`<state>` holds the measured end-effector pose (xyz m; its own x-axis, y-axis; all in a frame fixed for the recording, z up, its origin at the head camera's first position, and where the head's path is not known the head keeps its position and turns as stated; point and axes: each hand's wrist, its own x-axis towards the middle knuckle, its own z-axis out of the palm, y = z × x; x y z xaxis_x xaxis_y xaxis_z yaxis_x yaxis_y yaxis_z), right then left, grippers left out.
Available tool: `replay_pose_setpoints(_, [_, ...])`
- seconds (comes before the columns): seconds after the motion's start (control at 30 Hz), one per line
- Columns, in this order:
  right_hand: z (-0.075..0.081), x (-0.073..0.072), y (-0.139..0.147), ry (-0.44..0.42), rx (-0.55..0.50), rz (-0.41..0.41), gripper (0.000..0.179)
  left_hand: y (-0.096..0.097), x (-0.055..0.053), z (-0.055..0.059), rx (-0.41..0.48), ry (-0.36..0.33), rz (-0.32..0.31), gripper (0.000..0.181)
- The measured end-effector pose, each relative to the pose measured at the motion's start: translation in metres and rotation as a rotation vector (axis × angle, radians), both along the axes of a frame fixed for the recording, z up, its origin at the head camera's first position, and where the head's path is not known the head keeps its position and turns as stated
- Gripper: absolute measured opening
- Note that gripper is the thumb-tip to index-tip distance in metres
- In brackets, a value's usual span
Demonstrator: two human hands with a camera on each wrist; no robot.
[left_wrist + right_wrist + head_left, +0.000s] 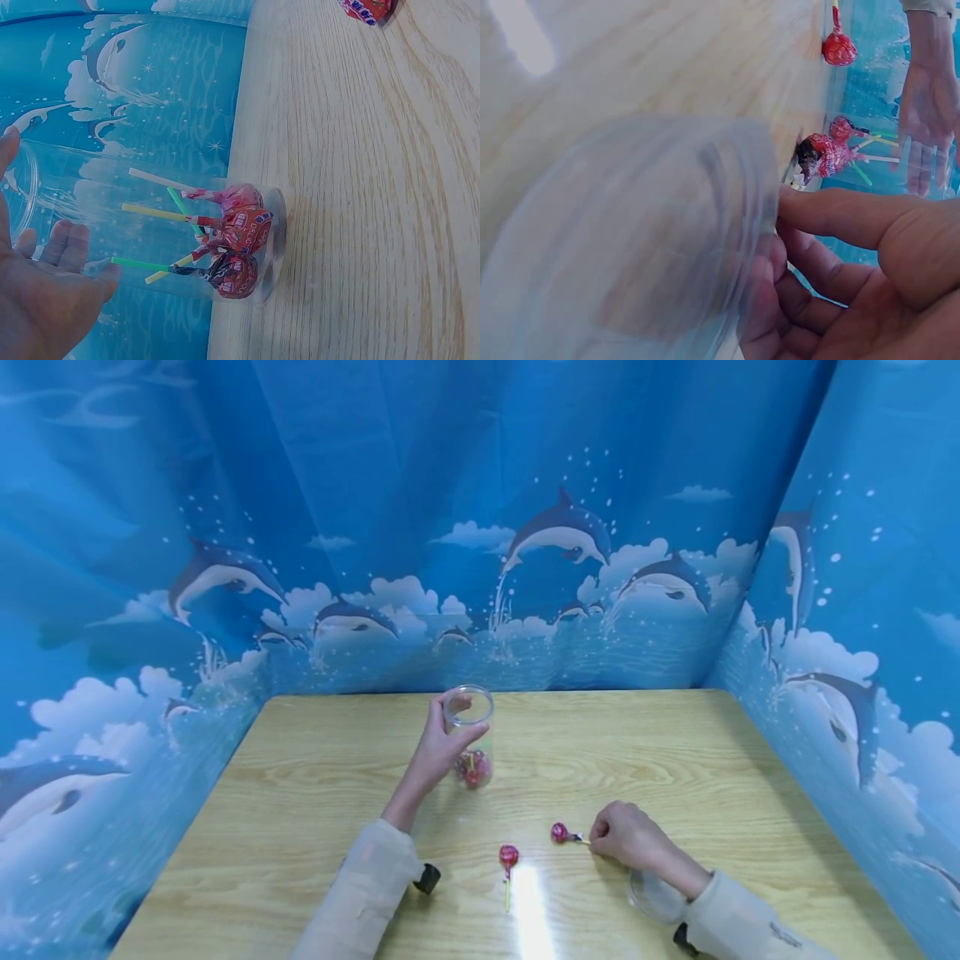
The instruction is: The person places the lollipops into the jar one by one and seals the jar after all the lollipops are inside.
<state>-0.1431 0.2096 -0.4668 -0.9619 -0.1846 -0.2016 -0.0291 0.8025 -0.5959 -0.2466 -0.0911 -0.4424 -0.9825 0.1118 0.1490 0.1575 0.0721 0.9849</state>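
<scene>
A clear plastic jar (483,739) stands upright on the table, with several red-wrapped lollipops (244,225) head down at its bottom and their coloured sticks leaning upward. My left hand (442,747) grips the jar near its open rim, thumb on one side and fingers round the other. On the right, my right hand (630,835) pinches the stick end of a loose lollipop (559,832), whose red head points left. Another lollipop (508,855) lies between the hands, its yellow stick toward me. A clear round lid (654,897) lies under my right wrist.
The wood-grain table (315,777) is bordered at the back and sides by a blue dolphin-print curtain (465,568). Light glares on the tabletop near the front. In the right wrist view the lid (630,240) blurs large in the foreground.
</scene>
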Motion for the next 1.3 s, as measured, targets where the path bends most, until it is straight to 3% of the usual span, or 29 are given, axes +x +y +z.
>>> replay_pose_setpoints(0.17, [0.003, -0.006, 0.009, -0.042, -0.147, 0.027, 0.006, -0.001, 0.0, 0.0, 0.0, -0.003, -0.005, 0.071])
replay_pose_setpoints(0.33, [0.005, -0.013, 0.018, -0.149, -0.397, -0.042, 0.011, -0.001, 0.001, 0.001, -0.006, -0.003, -0.006, 0.072])
replay_pose_setpoints(0.43, [0.005, -0.016, 0.024, -0.168, -0.497, -0.071, 0.018, -0.001, 0.0, 0.001, -0.007, -0.006, -0.009, 0.073])
replay_pose_setpoints(0.63, [0.009, -0.02, 0.037, -0.169, -0.609, -0.114, 0.027, -0.001, 0.0, 0.002, -0.011, -0.016, -0.01, 0.076])
replay_pose_setpoints(0.87, [0.026, -0.024, 0.051, -0.179, -0.791, -0.129, 0.026, -0.002, 0.0, 0.001, -0.015, -0.02, -0.009, 0.075])
replay_pose_setpoints(1.3, [0.057, -0.032, 0.047, -0.085, -0.926, -0.093, 0.019, -0.002, 0.0, 0.002, -0.012, -0.02, -0.014, 0.075])
